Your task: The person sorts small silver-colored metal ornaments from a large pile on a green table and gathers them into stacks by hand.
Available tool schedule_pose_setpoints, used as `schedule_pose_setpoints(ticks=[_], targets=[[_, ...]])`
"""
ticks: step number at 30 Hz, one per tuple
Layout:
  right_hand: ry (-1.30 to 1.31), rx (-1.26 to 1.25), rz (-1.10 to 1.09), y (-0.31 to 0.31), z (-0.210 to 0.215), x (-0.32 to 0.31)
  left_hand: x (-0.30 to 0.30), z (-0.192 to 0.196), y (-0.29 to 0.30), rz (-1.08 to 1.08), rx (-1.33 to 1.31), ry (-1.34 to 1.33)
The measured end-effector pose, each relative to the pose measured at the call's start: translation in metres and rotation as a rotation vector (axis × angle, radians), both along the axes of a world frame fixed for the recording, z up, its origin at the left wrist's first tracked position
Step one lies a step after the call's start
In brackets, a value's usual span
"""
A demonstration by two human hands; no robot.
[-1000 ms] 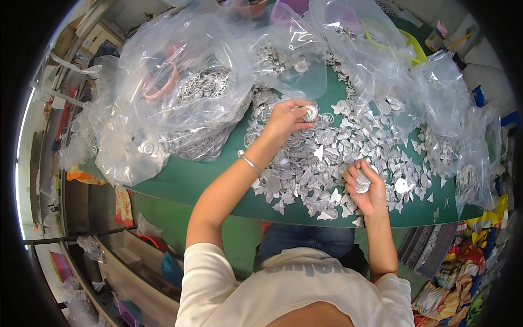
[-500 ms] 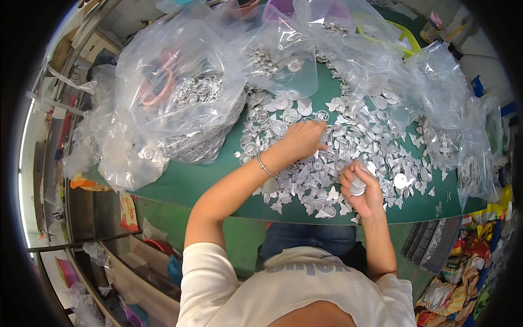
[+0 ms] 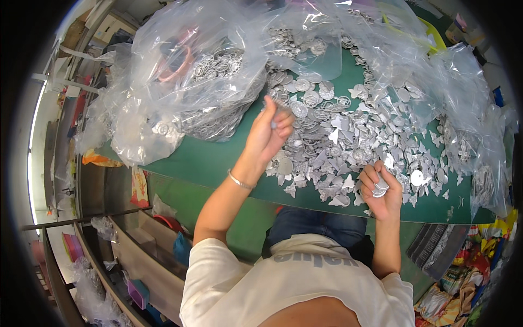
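Observation:
A wide heap of silver-grey metal pieces (image 3: 332, 141) covers the middle of the green table (image 3: 196, 163); flat discs, openwork rings and butterfly-like shapes are mixed in it. My left hand (image 3: 271, 129) is raised over the heap's left edge with its fingers curled in and the thumb pointing up. A small pale bit shows at the curled fingers, too little to name. At the heap's near right side, my right hand (image 3: 385, 193) is closed around several round metal discs (image 3: 380, 188) stacked together.
A big clear plastic bag (image 3: 234, 117) full of metal rings bulges at the table's left. More clear bags (image 3: 419, 71) lie along the far and right sides, near a yellow-green basket (image 3: 433, 35). Below left stands a shelf with bins (image 3: 147, 245); colourful sacks (image 3: 463, 272) lie lower right.
My left hand has lifted out of the heap and swung left, its fingers now curled. The right hand keeps its discs. The whole view has shifted a little.

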State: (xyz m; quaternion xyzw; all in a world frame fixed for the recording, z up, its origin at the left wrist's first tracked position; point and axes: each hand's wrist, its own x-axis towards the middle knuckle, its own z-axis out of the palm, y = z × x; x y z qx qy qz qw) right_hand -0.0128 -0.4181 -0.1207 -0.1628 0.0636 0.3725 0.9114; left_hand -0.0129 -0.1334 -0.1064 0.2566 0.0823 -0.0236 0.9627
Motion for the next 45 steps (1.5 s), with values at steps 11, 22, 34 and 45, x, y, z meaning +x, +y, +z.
schedule_pose_setpoints(ticks=[11,22,34,45], targets=[[-0.034,-0.096,0.045,0.007,-0.005,-0.011,-0.092,-0.015,-0.006,0.166,0.311,0.250],[-0.049,-0.145,0.063,0.012,-0.005,-0.017,-0.093,-0.017,-0.030,0.179,1.987,0.009],[-0.001,-0.136,0.045,0.015,-0.014,-0.019,-0.092,-0.024,-0.009,0.246,0.614,0.310],[-0.016,-0.151,0.042,0.016,-0.017,-0.019,-0.094,-0.016,-0.029,0.234,1.975,0.344]])
